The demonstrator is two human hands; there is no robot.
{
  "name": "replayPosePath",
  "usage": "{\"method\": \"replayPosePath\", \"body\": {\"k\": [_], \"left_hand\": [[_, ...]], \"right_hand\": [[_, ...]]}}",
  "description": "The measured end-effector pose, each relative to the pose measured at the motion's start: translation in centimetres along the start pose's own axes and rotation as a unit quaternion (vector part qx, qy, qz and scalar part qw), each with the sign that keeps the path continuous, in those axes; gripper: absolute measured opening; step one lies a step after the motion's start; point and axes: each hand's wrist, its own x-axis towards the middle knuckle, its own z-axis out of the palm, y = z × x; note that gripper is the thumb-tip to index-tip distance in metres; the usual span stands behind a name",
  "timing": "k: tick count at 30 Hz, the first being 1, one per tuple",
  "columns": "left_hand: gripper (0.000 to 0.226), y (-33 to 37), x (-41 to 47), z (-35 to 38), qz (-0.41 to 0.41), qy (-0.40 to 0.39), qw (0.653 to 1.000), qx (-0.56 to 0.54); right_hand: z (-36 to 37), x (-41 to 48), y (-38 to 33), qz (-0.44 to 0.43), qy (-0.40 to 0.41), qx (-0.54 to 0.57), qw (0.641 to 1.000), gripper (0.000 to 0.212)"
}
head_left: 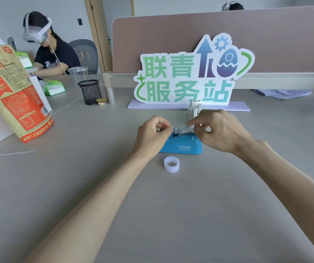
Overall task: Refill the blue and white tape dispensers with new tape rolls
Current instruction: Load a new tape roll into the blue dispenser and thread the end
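Tape point(174, 128), thin and sticky, is pinched at its free end by the left hand point(153, 134) above the blue dispenser point(182, 146); the light roll point(185, 130) is steadied by the right hand point(221, 130).

A green-lettered sign point(188, 80) stands on the desk point(95, 186), with a mesh pen cup point(90, 92) and an orange bag point(13, 92) to its left.

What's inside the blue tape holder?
A roll of tape sits in the top of the blue tape holder. Both hands, left and right, cover its sides, so the hub underneath is hidden.
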Motion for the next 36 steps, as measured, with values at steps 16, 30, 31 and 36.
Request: {"method": "replayPosePath", "body": {"k": [16, 30, 31, 36], "left_hand": [[0.004, -0.2, 0.1, -0.1, -0.002, -0.004, 1.000, 0.005], [0.009, -0.2, 0.3, -0.5, -0.029, -0.024, 0.999, -0.026], [0.009, -0.2, 0.3, -0.5, -0.027, -0.025, 0.999, -0.025], [0.007, -0.3, 0.5, -0.6, -0.036, -0.033, 0.998, -0.027]], "right_hand": [[0.3, -0.3, 0.9, -0.059, -0.068, -0.084, 0.992, 0.052], [1.8, 0.3, 1.5, -0.066, -0.005, 0.005, 0.998, 0.029], [2.0, 0.4, 1.7, -0.068, -0.004, 0.014, 0.998, 0.025], [2.1, 0.5, 1.7, -0.070, -0.003, 0.041, 0.997, 0.020]]}}
